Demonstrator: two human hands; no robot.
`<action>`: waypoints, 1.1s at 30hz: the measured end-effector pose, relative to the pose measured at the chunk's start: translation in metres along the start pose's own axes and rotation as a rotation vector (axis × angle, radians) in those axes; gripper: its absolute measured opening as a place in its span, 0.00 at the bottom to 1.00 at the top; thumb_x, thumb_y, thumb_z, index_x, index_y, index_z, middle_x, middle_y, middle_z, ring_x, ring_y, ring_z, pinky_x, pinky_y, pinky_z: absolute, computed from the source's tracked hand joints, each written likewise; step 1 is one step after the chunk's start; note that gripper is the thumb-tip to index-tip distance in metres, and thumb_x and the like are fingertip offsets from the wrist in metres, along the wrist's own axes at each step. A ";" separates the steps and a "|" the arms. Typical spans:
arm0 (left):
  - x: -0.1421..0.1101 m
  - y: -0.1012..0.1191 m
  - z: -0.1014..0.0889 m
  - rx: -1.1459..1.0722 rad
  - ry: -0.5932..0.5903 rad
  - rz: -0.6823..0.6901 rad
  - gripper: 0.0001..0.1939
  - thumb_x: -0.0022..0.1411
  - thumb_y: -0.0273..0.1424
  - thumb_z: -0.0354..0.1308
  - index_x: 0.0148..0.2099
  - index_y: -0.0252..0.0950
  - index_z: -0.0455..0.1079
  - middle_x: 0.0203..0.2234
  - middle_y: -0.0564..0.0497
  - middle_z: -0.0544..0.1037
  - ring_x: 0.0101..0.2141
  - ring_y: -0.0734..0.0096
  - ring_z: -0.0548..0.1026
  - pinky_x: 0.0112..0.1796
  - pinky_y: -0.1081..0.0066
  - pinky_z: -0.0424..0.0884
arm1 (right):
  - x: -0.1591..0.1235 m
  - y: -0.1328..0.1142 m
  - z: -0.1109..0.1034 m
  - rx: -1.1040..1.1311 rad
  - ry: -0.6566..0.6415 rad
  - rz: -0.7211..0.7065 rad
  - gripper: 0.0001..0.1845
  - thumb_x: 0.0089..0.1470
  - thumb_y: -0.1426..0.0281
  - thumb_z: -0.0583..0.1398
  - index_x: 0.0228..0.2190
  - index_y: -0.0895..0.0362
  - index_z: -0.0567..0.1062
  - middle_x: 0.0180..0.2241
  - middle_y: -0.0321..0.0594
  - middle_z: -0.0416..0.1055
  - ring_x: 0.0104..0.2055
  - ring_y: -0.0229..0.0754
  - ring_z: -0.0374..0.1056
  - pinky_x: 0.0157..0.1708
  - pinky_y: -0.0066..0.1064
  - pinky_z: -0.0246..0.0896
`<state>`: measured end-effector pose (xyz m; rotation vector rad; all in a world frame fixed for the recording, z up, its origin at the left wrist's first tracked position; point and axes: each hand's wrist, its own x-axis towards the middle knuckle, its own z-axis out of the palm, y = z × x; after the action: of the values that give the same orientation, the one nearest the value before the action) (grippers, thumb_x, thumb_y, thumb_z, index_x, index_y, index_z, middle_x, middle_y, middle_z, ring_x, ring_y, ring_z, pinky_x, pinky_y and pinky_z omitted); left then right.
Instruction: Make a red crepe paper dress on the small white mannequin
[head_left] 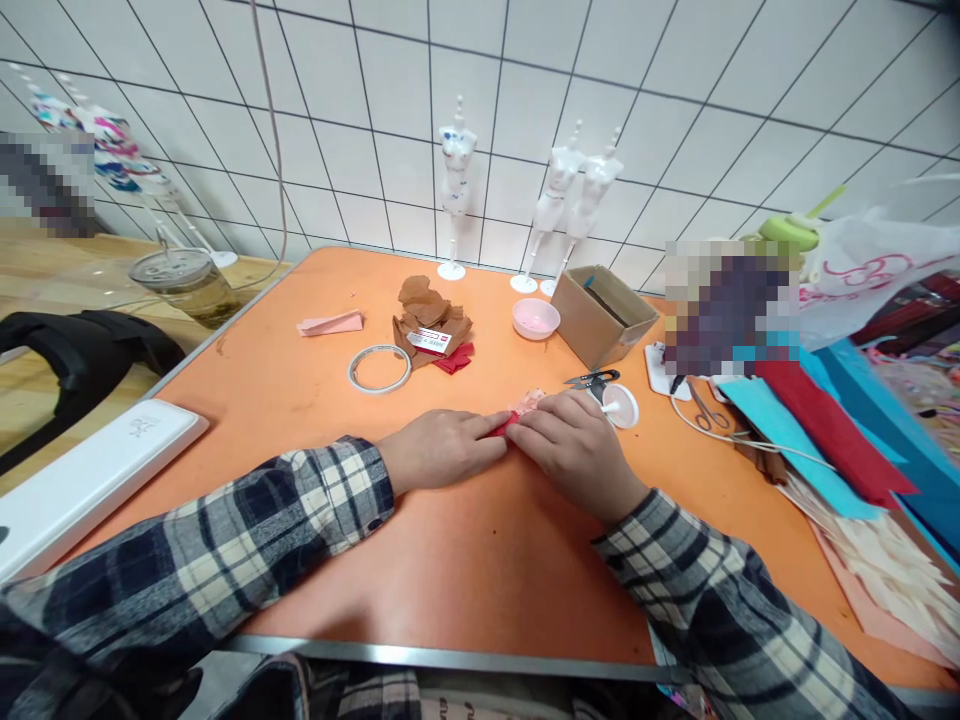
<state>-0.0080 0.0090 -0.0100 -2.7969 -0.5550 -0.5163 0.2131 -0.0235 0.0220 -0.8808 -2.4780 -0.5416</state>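
My left hand (442, 448) reaches in from the left, fingers together, its tips pressed on a small piece of red crepe-like paper (501, 426). From the other side my right hand (574, 450) closes over the same red piece with thumb and fingers. Light pink ruffled paper (529, 401) shows just above the fingers. To the right of my right hand, a white stand with a round base (621, 407) lies tipped over; whatever it joins is hidden under the hand. Black-handled thread snips (594, 381) lie just behind it.
Behind are crumpled brown paper (431, 310), a white tape ring (380, 370), a pink bowl (536, 318) and a cardboard box (606, 312). White mini mannequins (457, 180) stand by the wall. Scissors (705, 408) and coloured paper sheets (832, 430) lie right; a white device (105, 480) left.
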 end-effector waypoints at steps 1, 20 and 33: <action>0.000 0.000 0.000 0.002 0.022 -0.006 0.10 0.69 0.31 0.51 0.45 0.37 0.74 0.51 0.45 0.79 0.30 0.68 0.80 0.29 0.69 0.75 | 0.001 0.002 0.000 0.019 -0.023 0.004 0.14 0.66 0.75 0.54 0.33 0.55 0.78 0.31 0.39 0.76 0.40 0.43 0.64 0.45 0.37 0.55; -0.004 -0.011 0.001 -0.381 0.010 -0.284 0.15 0.66 0.38 0.57 0.51 0.38 0.62 0.33 0.50 0.82 0.30 0.65 0.81 0.31 0.71 0.70 | 0.025 0.027 0.003 0.290 -0.100 0.219 0.11 0.63 0.67 0.57 0.45 0.58 0.74 0.41 0.46 0.77 0.43 0.47 0.70 0.43 0.37 0.57; 0.011 -0.010 -0.016 -0.735 -0.113 -0.545 0.19 0.62 0.43 0.62 0.52 0.41 0.69 0.43 0.50 0.83 0.41 0.63 0.80 0.39 0.70 0.72 | 0.005 0.006 0.021 0.544 -0.158 0.606 0.25 0.51 0.69 0.65 0.51 0.55 0.68 0.40 0.40 0.76 0.44 0.49 0.70 0.46 0.41 0.60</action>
<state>-0.0076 0.0163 0.0105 -3.3477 -1.4236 -0.7996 0.2075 -0.0063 0.0088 -1.3738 -2.1384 0.3986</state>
